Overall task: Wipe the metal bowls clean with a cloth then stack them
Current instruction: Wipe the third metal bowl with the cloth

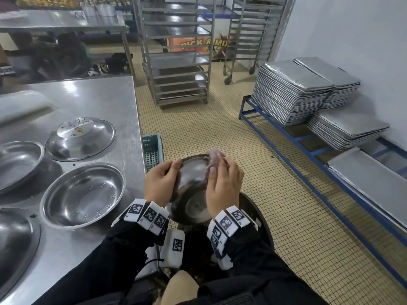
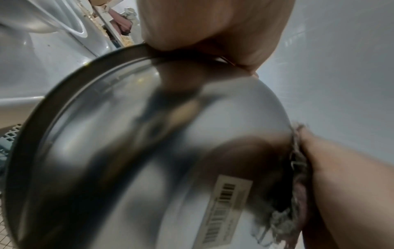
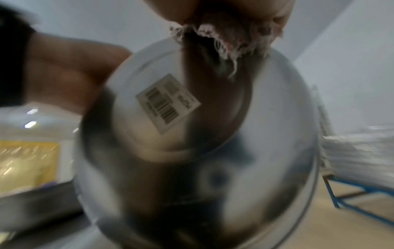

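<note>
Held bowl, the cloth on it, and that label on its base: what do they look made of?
Bowl: polished metal, probably stainless steel; it mirrors the hands and room in both wrist views.
Cloth: woven fabric, pinkish-grey, with frayed loose threads at the edge; likely cotton, unsure.
Label: matte paper-like sticker printed with barcodes, stuck flat on the underside.

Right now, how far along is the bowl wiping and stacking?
Done: no stack shows. In hand: left hand grips one metal bowl by its rim while right hand rubs a cloth over its outside. Left: four bowls lie apart on the steel table, and the upturned bowl carries crumbs.
</note>
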Motion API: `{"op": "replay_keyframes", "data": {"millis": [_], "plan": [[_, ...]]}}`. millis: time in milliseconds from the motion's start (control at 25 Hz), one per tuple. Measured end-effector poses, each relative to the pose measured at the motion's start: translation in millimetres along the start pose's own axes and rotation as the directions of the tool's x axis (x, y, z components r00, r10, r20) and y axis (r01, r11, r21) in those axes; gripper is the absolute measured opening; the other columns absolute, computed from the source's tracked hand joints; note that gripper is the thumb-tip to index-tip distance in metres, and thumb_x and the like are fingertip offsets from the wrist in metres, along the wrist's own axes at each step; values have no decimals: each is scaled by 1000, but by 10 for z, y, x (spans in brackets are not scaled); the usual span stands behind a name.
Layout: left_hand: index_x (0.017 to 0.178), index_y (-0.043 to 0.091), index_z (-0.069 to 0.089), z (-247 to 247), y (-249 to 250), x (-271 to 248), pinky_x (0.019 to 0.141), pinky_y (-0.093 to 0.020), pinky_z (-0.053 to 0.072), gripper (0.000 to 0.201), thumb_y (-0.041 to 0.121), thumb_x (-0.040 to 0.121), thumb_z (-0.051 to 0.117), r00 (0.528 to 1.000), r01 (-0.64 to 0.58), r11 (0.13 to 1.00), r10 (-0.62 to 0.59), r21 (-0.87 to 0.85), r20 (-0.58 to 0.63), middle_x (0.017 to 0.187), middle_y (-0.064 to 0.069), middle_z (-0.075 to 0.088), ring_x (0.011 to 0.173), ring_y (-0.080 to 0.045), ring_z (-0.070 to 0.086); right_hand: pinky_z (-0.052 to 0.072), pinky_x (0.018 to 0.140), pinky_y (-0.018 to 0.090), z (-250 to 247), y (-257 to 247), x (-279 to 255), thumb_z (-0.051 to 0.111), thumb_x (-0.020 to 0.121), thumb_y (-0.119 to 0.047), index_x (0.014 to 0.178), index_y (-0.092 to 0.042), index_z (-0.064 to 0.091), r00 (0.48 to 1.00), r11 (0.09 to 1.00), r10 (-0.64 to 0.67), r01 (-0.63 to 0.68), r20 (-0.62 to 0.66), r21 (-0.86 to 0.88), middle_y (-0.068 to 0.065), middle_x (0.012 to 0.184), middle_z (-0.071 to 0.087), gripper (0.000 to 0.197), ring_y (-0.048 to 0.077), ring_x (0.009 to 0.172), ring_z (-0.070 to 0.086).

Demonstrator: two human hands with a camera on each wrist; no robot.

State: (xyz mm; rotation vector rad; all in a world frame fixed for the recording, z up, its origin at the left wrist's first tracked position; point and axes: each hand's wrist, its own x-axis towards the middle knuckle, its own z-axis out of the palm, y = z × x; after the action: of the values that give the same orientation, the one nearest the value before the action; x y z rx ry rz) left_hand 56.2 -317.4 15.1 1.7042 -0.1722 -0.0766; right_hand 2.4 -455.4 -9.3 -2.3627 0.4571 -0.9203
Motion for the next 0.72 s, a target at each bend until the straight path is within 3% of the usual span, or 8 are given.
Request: {"op": "replay_keyframes", "data": {"millis": [80,240,320,400,440,520,640,720], "plan": [[75,1,60,-31,38,-6,36,-22,29,36,31,95,54,999,21,997,-23,-80,-23,44,6,43,38,-13,37,44,87,30,-44,142,92,25,100,-39,125,-12,54,950,937,288,-306,122,170,9,122,50,46,18,110,46],[75,10,64,-91,69,46,36,-21,36,31,30,96,53,999,-11,996,8,-93,-34,48,0,46,39,-14,41,50,90,43,-69,390,191,24,99,-49,95,-12,61,602,603,650,-780,463,167,11,100,64,53,27,94,61],[77,17,66,-101,68,38,47,-29,45,30,35,96,51,997,-55,998,57,-29,44,59,-6,53,51,-20,49,51,88,51,-83,426,242,22,91,-66,98,-11,61,412,240,620,-910,667,339,21,105,66,67,36,95,63],[69,18,60,-120,31,20,62,-43,49,45,54,92,46,982,-157,983,145,96,120,64,0,56,62,-26,52,49,88,56,-216,405,347,29,86,-72,112,-8,60,298,-130,479,-906,826,402,25,114,62,76,42,102,60],[66,18,56,-138,9,5,70,-46,48,53,64,89,42,972,-212,964,191,162,134,65,4,55,67,-24,52,48,89,56,-323,366,396,38,88,-65,116,-7,58,284,-171,440,-905,852,390,25,118,60,68,42,104,60],[62,21,56,-166,-24,2,84,-48,46,56,69,86,40,962,-271,936,252,223,110,73,10,54,83,-21,51,49,88,57,-456,290,483,51,92,-33,118,-7,55,343,-54,444,-912,828,406,25,118,57,37,41,103,60],[91,29,55,-133,-13,-1,105,-52,35,21,45,80,49,968,-249,940,251,234,21,113,9,43,118,-21,37,55,79,53,-473,187,462,47,86,-1,117,-7,51,432,138,512,-895,743,425,22,112,55,32,38,93,62],[113,39,39,-122,23,-17,110,-54,29,40,30,75,50,987,-161,976,163,147,-1,132,3,31,131,-23,29,57,79,49,-411,125,373,45,85,2,110,-10,52,509,197,524,-852,683,484,18,108,58,29,34,93,64]]}}
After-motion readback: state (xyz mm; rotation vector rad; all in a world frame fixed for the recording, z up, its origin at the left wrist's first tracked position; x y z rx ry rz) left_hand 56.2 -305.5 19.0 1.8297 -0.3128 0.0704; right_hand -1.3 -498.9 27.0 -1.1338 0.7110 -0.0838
